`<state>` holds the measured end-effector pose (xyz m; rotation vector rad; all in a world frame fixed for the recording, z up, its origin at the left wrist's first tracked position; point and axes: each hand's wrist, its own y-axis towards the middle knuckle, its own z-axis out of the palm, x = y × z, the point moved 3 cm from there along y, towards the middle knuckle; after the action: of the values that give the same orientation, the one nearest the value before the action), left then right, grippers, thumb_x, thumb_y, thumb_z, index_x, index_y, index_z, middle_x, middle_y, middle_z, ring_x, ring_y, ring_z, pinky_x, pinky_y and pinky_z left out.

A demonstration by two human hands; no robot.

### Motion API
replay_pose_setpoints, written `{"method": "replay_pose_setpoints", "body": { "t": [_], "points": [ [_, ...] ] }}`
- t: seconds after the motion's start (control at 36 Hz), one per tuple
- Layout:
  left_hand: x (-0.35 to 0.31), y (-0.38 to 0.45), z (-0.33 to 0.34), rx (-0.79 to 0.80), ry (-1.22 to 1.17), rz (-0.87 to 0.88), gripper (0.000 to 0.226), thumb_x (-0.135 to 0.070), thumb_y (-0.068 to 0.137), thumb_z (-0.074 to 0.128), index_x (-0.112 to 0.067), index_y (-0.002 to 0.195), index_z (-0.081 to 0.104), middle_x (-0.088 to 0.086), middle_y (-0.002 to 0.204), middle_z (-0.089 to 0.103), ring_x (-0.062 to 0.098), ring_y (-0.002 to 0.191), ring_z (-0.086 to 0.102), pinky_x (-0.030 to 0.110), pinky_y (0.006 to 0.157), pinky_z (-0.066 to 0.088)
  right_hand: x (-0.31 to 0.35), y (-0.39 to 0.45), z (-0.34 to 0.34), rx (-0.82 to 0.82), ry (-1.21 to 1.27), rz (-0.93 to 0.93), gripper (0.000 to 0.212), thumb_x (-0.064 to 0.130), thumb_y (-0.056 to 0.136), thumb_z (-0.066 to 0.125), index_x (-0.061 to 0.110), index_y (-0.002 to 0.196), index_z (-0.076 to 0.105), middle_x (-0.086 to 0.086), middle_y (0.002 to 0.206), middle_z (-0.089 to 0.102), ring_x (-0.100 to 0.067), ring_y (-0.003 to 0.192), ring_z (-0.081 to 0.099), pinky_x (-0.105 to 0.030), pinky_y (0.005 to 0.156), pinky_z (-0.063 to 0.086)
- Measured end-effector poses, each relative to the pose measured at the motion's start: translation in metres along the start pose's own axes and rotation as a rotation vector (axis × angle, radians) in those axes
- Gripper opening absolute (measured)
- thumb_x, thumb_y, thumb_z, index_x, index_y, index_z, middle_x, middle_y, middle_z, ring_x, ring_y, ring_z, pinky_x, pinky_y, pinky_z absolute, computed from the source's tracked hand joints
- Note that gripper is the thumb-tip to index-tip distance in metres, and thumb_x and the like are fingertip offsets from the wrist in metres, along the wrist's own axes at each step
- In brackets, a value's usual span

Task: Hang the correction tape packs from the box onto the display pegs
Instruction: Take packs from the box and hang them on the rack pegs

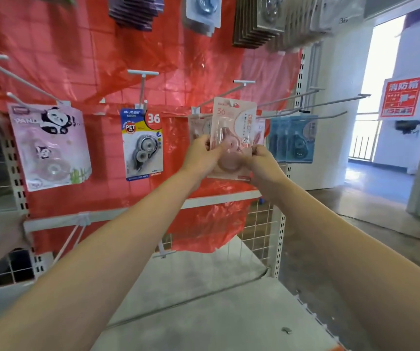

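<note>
At the middle peg (225, 95) I pinch the pink correction tape pack (233, 130) by both side edges, left hand (201, 154) and right hand (262, 159). Its hang hole sits near the peg tip; I should level it, then slide back squarely.

Both bare forearms reach up from the bottom corners of the frame and converge just right of its centre. The left hand (202, 154) arrives from the lower left, wrist straight, its fingers curled around the left edge of a pink pack (233, 127) with the thumb across the front. The right hand (261, 160) comes from the lower right, back of the hand toward the camera, its fingertips pinching the pack's lower right edge.
</note>
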<state>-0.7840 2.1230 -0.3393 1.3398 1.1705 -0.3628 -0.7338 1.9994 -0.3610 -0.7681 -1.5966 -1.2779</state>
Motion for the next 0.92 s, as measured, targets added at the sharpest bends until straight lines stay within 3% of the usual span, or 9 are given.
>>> {"method": "replay_pose_setpoints", "body": {
  "t": [0.11, 0.22, 0.28, 0.33, 0.39, 0.53, 0.64, 0.78, 0.92],
  "points": [
    [-0.002, 0.004, -0.003, -0.044, 0.004, -0.025, 0.040, -0.039, 0.088, 0.066, -0.002, 0.105, 0.063, 0.021, 0.105, 0.067, 0.030, 0.095, 0.064, 0.051, 0.091, 0.048, 0.009, 0.006, -0.002, -0.008, -0.028, -0.003, 0.030, 0.012, 0.093, 0.058, 0.001, 0.120, 0.052, -0.017, 0.115, 0.064, -0.029, 0.108, 0.063, -0.046, 0.098, 0.050],
    [0.008, 0.003, 0.004, 0.030, 0.034, -0.054, 0.012, -0.031, 0.090, 0.065, -0.023, 0.083, 0.060, -0.001, 0.089, 0.066, 0.018, 0.091, 0.063, 0.036, 0.088, 0.050, 0.007, 0.013, -0.002, 0.013, -0.133, 0.007, 0.029, 0.017, 0.094, 0.056, -0.003, 0.115, 0.058, -0.021, 0.110, 0.066, -0.034, 0.107, 0.063, -0.047, 0.097, 0.050],
    [0.025, 0.004, 0.009, 0.027, 0.060, -0.089, 0.012, -0.027, 0.086, 0.070, -0.023, 0.084, 0.060, 0.003, 0.094, 0.068, 0.022, 0.092, 0.066, 0.038, 0.085, 0.055, -0.001, 0.016, 0.000, 0.020, -0.274, 0.016, 0.032, 0.028, 0.094, 0.055, 0.003, 0.114, 0.060, -0.017, 0.108, 0.067, -0.031, 0.100, 0.065, -0.045, 0.093, 0.051],
    [0.043, 0.009, 0.011, -0.029, 0.065, -0.155, 0.020, -0.027, 0.086, 0.071, -0.012, 0.092, 0.060, 0.013, 0.100, 0.066, 0.029, 0.084, 0.067, 0.042, 0.067, 0.060, -0.011, 0.017, -0.001, 0.031, -0.397, 0.035, 0.040, 0.032, 0.095, 0.054, 0.004, 0.124, 0.054, -0.012, 0.113, 0.064, -0.026, 0.095, 0.061, -0.035, 0.082, 0.049],
    [0.053, 0.018, 0.009, -0.100, 0.110, -0.220, 0.029, -0.025, 0.089, 0.067, -0.001, 0.101, 0.058, 0.016, 0.100, 0.061, 0.030, 0.071, 0.066, 0.035, 0.052, 0.058, -0.019, 0.019, -0.003, 0.015, -0.574, 0.009, 0.047, 0.029, 0.097, 0.052, 0.003, 0.134, 0.043, -0.010, 0.121, 0.055, -0.026, 0.106, 0.053, -0.031, 0.082, 0.040],
    [0.068, 0.054, 0.001, -0.172, 0.347, -0.260, 0.038, -0.028, 0.093, 0.062, 0.007, 0.109, 0.058, 0.026, 0.107, 0.065, 0.041, 0.085, 0.069, 0.047, 0.074, 0.058, -0.031, 0.025, -0.008, 0.018, -0.809, -0.133, 0.055, 0.028, 0.096, 0.056, 0.003, 0.139, 0.034, -0.018, 0.137, 0.046, -0.032, 0.122, 0.050, -0.039, 0.102, 0.039],
    [0.078, 0.077, -0.006, -0.201, 0.548, -0.309, 0.040, -0.030, 0.094, 0.058, 0.003, 0.117, 0.059, 0.021, 0.118, 0.063, 0.037, 0.103, 0.064, 0.038, 0.084, 0.053, -0.034, 0.032, -0.014, 0.044, -0.898, -0.192, 0.051, 0.026, 0.096, 0.056, 0.004, 0.138, 0.037, -0.017, 0.136, 0.042, -0.033, 0.121, 0.049, -0.041, 0.102, 0.039],
    [0.082, 0.085, -0.007, -0.195, 0.717, -0.346, 0.043, -0.029, 0.097, 0.055, 0.004, 0.125, 0.054, 0.023, 0.129, 0.055, 0.038, 0.117, 0.055, 0.039, 0.091, 0.046, -0.038, 0.039, -0.012, 0.072, -0.950, -0.221, 0.050, 0.026, 0.097, 0.053, 0.006, 0.139, 0.034, -0.016, 0.139, 0.040, -0.032, 0.126, 0.043, -0.042, 0.103, 0.038],
    [0.101, 0.061, -0.003, -0.113, 0.852, -0.363, 0.038, -0.026, 0.094, 0.058, -0.002, 0.123, 0.059, 0.018, 0.124, 0.062, 0.035, 0.115, 0.058, 0.037, 0.091, 0.047, -0.043, 0.034, -0.005, 0.088, -0.994, -0.226, 0.052, 0.027, 0.096, 0.054, 0.006, 0.139, 0.034, -0.014, 0.138, 0.042, -0.032, 0.124, 0.045, -0.046, 0.101, 0.041]
  ]
}}
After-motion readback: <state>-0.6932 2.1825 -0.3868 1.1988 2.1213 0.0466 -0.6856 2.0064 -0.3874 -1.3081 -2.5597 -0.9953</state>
